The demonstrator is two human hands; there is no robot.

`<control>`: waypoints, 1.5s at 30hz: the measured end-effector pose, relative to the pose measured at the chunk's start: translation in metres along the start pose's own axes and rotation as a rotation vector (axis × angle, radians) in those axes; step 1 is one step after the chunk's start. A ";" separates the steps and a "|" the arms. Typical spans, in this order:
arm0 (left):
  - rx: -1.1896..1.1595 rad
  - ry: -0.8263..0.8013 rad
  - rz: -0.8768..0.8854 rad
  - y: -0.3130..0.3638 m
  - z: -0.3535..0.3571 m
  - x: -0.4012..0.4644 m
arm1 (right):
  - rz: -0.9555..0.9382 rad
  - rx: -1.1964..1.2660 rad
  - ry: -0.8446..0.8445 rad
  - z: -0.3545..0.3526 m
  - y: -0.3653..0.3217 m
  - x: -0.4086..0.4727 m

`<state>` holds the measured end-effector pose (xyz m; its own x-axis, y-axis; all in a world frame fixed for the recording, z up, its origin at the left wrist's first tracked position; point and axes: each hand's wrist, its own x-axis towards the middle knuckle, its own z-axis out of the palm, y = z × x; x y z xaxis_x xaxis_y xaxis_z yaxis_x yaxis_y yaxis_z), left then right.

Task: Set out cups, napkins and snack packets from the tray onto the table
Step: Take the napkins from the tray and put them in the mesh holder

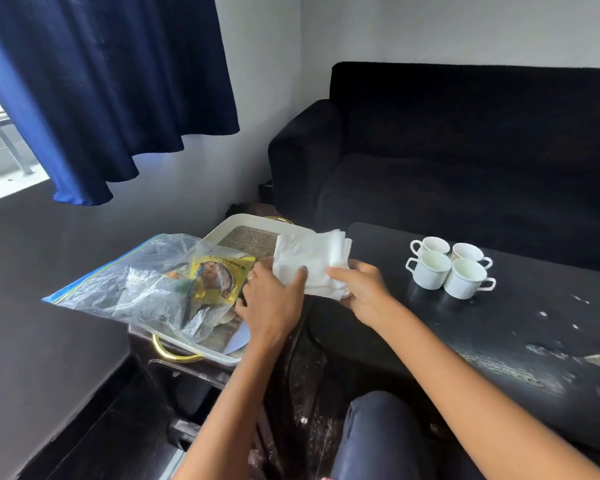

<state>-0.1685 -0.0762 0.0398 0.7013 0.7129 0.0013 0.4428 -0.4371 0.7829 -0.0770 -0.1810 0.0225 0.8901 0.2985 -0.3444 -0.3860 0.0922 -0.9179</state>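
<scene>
Four cups (450, 268) are set on the table (534, 323) at three o'clock; napkins (309, 261) are gripped by the left hand (274, 299) and right hand (361, 289); snack packets (219, 278) remain bagged on the tray (257, 223) at nine o'clock.

Tray (257, 221) largely covered by clear plastic bag (132, 282) and napkins (310, 259). Yellow snack packet (219, 277) lettering only partly legible; other bag contents indistinct. Table (520, 327) and sofa (465, 150) cut off at right edge.
</scene>
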 end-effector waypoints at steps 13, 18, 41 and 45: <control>-1.026 -0.711 -0.341 0.018 0.012 -0.028 | 0.120 0.427 -0.149 -0.061 0.005 -0.058; -1.186 -0.740 -0.267 0.026 0.029 -0.047 | 0.041 0.534 -0.197 -0.057 0.005 -0.066; -1.027 -0.652 -0.280 0.019 0.033 -0.034 | -0.051 0.348 -0.027 -0.068 0.019 -0.072; -0.996 -0.641 -0.237 0.017 0.036 -0.034 | -0.140 0.158 0.092 -0.073 0.009 -0.069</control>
<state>-0.1648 -0.1276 0.0302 0.9358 0.1928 -0.2952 0.1713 0.4834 0.8585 -0.1242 -0.2701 0.0234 0.9534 0.1847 -0.2388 -0.2836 0.2767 -0.9182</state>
